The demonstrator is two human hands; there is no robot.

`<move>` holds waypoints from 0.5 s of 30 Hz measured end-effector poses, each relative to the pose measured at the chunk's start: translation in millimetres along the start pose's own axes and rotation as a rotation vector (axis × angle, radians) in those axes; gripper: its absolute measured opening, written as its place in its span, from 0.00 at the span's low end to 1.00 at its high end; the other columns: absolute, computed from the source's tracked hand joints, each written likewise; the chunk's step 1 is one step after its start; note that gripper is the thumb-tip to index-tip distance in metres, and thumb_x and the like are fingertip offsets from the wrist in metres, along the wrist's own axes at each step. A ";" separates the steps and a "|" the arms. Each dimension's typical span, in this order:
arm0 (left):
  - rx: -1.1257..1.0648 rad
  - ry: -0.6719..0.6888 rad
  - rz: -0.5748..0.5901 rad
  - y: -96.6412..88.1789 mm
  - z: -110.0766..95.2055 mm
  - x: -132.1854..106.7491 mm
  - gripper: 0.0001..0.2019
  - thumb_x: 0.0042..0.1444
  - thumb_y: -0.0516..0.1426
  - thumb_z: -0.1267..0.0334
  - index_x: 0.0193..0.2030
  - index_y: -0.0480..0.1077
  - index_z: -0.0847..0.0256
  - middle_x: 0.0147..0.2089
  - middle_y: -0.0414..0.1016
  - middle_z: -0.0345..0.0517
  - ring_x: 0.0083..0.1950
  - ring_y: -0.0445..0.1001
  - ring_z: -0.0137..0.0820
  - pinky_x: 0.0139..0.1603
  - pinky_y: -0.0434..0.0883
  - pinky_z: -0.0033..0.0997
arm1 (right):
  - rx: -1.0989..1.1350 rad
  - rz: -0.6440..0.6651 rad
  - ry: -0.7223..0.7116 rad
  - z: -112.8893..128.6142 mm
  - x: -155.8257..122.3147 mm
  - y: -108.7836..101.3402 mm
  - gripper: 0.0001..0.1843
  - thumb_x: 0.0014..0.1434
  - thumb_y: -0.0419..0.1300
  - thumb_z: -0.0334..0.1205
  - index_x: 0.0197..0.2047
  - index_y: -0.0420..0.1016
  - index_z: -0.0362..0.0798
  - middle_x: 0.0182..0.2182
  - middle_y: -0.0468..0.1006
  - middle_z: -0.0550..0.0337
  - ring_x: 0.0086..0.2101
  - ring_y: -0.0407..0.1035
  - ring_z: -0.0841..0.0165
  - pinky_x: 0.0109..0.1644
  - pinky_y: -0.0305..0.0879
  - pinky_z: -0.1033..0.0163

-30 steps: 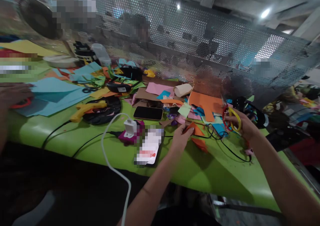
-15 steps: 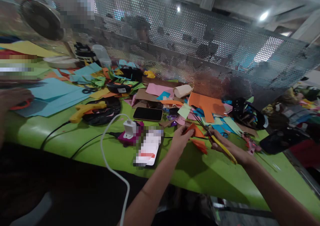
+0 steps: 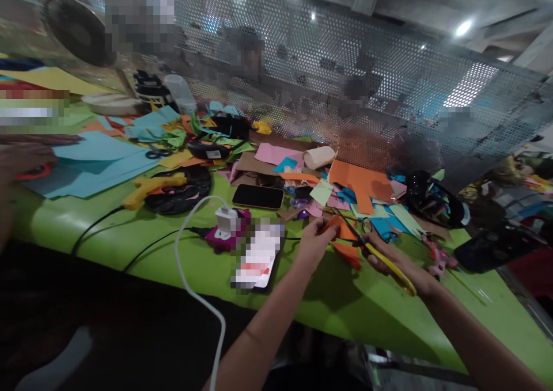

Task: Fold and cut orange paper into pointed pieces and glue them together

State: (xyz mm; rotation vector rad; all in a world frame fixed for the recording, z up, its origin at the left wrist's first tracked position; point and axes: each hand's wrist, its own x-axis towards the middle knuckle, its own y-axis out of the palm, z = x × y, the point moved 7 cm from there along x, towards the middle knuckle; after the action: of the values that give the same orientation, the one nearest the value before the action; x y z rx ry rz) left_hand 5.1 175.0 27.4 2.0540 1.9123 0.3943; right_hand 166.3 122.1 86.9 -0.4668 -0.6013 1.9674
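Observation:
My left hand (image 3: 317, 241) pinches a piece of orange paper (image 3: 343, 228) above the table's front half. In my right hand (image 3: 382, 253) is a pair of scissors with yellow handles (image 3: 391, 269). Their dark blades point up and left, reaching across the right side of the paper; whether they touch it I cannot tell. Below the fingers another orange paper part (image 3: 349, 255) shows; I cannot tell if it joins the held piece. Left of my left hand lies a phone with a lit screen (image 3: 261, 255).
Behind my hands, coloured paper scraps (image 3: 276, 155) cover the green table (image 3: 337, 310). A dark phone (image 3: 258, 196), a purple power strip with a white charger (image 3: 225, 223) and a yellow glue gun (image 3: 151, 189) lie leftward. Another person's hand (image 3: 26, 158) rests far left. A perforated metal screen (image 3: 302, 74) stands behind.
The scissors have swung slightly, so their blades now look closer together and cross nearer the orange paper. My left hand keeps its pinch. The whole view has shifted a little.

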 end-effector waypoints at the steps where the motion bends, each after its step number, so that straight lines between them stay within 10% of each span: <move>1: 0.004 0.001 0.003 0.3 0.3 0.1 0.11 0.44 0.64 0.57 0.28 0.70 0.61 0.25 0.69 0.36 0.28 0.64 0.25 0.32 0.63 0.26 | -0.003 -0.003 0.002 -0.9 0.1 -0.1 0.25 0.60 0.60 0.54 0.59 0.71 0.58 0.46 0.77 0.56 0.48 0.70 0.57 0.53 0.68 0.55; 15: -0.029 -0.014 0.013 1.5 3.4 -0.2 0.12 0.43 0.65 0.57 0.28 0.71 0.63 0.25 0.68 0.36 0.28 0.63 0.24 0.31 0.61 0.24 | -0.089 0.041 0.022 2.1 2.0 3.6 0.26 0.62 0.52 0.64 0.52 0.70 0.52 0.41 0.71 0.55 0.41 0.67 0.61 0.46 0.66 0.58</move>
State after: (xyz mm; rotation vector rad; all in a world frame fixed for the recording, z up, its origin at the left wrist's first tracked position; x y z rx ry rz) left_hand 7.9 174.5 24.9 2.0468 1.8747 0.4080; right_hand 161.7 122.1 86.3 -0.5588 -0.6723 1.9780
